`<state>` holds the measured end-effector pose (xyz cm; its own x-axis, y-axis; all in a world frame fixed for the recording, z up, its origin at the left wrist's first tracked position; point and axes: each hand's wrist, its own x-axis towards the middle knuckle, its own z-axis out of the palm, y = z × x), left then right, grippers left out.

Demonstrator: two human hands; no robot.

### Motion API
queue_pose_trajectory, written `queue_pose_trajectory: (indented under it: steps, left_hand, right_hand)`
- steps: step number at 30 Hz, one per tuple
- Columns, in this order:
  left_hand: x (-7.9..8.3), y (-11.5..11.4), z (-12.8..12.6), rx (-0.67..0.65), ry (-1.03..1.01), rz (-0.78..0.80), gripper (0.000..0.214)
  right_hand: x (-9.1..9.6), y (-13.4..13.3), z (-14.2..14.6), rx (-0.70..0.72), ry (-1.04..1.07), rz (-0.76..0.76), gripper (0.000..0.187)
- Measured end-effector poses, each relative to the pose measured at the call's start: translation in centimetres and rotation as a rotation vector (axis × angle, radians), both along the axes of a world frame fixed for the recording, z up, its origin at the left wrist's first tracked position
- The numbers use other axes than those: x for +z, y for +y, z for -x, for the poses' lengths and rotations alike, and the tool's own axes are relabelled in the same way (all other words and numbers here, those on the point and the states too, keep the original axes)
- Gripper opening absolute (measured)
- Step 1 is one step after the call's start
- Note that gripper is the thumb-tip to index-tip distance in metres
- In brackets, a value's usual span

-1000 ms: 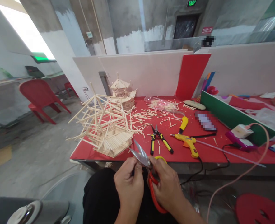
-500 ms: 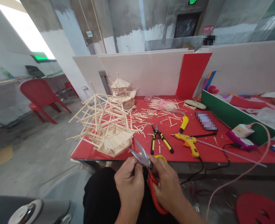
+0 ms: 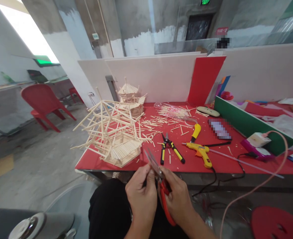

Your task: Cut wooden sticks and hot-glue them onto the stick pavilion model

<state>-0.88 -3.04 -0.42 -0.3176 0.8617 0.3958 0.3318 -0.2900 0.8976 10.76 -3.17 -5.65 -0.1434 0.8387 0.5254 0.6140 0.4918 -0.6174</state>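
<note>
My right hand [image 3: 176, 194] grips a pair of scissors [image 3: 165, 204] with red handles. Their silver blades point up and to the left, almost together. My left hand [image 3: 142, 192] is closed in a pinch right beside the blades; whatever lies between thumb and finger is hidden. Both hands are above my lap, in front of the red table [image 3: 126, 168]. Beyond them on the left stands an open frame of thin wooden sticks [image 3: 121, 149], with a slatted floor in its lower part.
A smaller stick pavilion [image 3: 129, 91] stands behind. Loose sticks [image 3: 153, 122] litter the table. Yellow-and-black pliers [image 3: 170, 149], a yellow glue gun [image 3: 201, 152] and a yellow-handled tool [image 3: 196, 132] lie nearby. Cables run at the right; a metal flask [image 3: 42, 225] is at lower left.
The scissor blades have swung closer together and the handles have come together in my right hand. My left hand has shifted slightly to the right.
</note>
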Motion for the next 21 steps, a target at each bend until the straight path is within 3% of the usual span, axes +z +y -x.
queue_pose_trajectory:
  steps: [6,21]
  left_hand:
    - [-0.1,0.1,0.2,0.043,0.022,0.010,0.018]
    - [0.3,0.1,0.7,0.036,0.088,-0.040,0.019]
  right_hand:
    - [1.5,0.1,0.0,-0.105,-0.166,0.028,0.068]
    - [1.4,-0.4,0.7,-0.093,-0.170,0.089,0.072]
